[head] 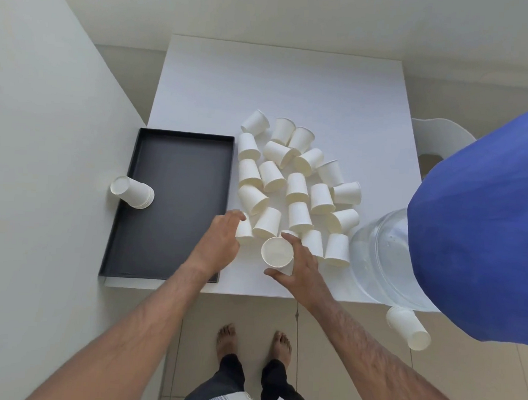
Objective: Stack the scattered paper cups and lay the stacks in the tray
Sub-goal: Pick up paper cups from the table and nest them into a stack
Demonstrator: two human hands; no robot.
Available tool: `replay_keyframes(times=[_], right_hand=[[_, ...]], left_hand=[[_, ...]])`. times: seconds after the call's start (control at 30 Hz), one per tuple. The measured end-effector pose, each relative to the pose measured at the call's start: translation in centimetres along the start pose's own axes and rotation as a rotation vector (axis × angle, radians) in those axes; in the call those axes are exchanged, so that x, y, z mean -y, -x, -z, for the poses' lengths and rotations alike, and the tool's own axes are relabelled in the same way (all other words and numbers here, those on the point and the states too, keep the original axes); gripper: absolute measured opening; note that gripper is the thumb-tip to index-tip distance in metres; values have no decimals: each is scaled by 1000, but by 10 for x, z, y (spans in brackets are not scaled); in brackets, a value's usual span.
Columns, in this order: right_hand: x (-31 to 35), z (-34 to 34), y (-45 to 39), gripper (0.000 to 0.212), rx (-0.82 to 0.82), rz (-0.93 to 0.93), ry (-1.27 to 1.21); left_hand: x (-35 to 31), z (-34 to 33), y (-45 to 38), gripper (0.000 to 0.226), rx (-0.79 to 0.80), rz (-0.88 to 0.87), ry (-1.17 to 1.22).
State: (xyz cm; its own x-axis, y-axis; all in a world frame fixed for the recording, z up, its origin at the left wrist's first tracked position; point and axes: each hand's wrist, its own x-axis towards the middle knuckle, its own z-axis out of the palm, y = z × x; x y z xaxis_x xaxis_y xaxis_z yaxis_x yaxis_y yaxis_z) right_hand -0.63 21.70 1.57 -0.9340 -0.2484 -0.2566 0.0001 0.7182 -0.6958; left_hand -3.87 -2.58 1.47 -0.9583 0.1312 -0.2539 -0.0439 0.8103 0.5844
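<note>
At the bottom centre of the frame I saw my bare feet (254,338) on the tiled floor, and to the lower right a short stack of cups (408,328) lying on its side past the table's near edge. Just above, my right hand (299,263) was clamped around a paper cup (277,252), mouth towards me, at the near edge of the white table (263,85). My left hand (220,243) sat beside it, fingers loosely curled over a toppled cup (244,229), though I could not tell whether they gripped it. Beyond both hands, at frame centre, lay the scattered cups (297,183), mostly tipped over and touching. The black tray (176,194) lay at centre left, one stack (132,191) resting over its far-left rim. A clear water jug (377,253) and blue cloth (483,228) filled the right.
</note>
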Motion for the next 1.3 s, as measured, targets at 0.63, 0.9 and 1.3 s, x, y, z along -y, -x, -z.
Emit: replay_keyframes(times=[0.63,0.9,1.3], right_hand=[[-6,1,-2,91,13,-28,-41],[-3,1,-9,87,-16,-37,-99],[25,2,-13,83,-77,-40,-277]], left_hand=[[30,-9,-42,76,264,-272,-796],[36,-4,-32,59,221,-315,-804],[26,-8,11,61,-82,-256,-336]])
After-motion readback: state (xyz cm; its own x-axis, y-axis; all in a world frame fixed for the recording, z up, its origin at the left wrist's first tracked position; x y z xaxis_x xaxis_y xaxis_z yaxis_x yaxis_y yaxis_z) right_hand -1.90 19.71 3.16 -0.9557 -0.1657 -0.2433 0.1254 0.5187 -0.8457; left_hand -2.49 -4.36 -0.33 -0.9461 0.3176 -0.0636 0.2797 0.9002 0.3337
